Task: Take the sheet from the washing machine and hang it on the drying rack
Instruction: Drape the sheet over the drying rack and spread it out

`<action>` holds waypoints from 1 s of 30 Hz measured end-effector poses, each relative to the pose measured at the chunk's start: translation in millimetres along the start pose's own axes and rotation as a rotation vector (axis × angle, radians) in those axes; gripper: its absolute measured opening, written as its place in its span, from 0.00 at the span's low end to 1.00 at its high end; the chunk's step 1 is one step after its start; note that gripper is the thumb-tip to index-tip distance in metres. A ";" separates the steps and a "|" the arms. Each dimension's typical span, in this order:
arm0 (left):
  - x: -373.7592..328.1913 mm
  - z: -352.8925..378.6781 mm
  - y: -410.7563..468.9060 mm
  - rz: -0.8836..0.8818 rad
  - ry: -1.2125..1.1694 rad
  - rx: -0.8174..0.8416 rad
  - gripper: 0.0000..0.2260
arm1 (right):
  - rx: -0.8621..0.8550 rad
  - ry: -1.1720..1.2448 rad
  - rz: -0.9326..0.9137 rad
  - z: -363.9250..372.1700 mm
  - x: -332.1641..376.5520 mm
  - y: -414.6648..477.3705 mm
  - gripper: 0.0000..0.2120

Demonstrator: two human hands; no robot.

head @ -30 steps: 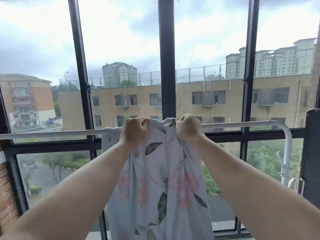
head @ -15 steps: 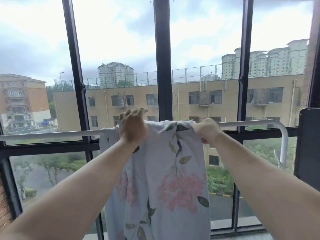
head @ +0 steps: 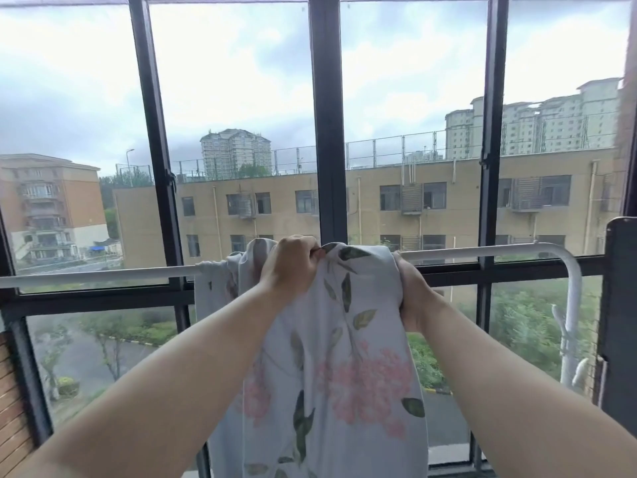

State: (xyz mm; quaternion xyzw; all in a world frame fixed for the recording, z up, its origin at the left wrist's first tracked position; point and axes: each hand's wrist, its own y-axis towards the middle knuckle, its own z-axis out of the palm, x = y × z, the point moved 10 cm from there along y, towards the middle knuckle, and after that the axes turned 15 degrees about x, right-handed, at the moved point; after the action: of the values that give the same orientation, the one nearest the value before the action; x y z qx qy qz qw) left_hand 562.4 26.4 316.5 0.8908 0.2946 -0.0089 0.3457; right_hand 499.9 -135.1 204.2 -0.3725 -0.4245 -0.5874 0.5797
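Sheet (head: 331, 357) over the rack rail (head: 448, 250), mid-frame.
Your left grip (head: 291, 265) pinches its top fold; your right grip (head: 413, 294) clutches its right edge.

Pale floral sheet (head: 331, 357) – bunched, draped over white drying rack (head: 482, 250) bar

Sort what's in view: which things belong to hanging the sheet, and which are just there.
Job in hand: sheet, draped over the drying rack; left hand and right hand, both gripping the sheet.
Just there: window frame; dark panel at right; wooden slats at lower left.
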 end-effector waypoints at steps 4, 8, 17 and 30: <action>2.1 -6.9 -1.2 -0.052 0.004 -0.046 0.08 | 0.116 -0.117 0.107 27.4 -0.1 1.5 0.22; 11.9 -17.8 -1.3 -0.133 -0.020 -0.086 0.07 | 0.116 -0.148 0.139 35.6 6.6 0.2 0.23; 55.8 -49.1 -10.5 -0.386 -0.102 -0.259 0.07 | -0.138 -0.271 0.060 14.6 65.8 -7.4 0.24; -23.6 27.2 8.6 0.113 0.288 0.212 0.20 | -0.334 -0.295 0.022 -14.3 63.9 4.3 0.18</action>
State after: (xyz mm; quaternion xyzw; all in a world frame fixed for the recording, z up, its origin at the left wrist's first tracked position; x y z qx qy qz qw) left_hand 552.6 -7.8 306.2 0.9295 0.2879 0.1074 0.2040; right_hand 501.7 -171.6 258.6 -0.5497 -0.3975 -0.5822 0.4482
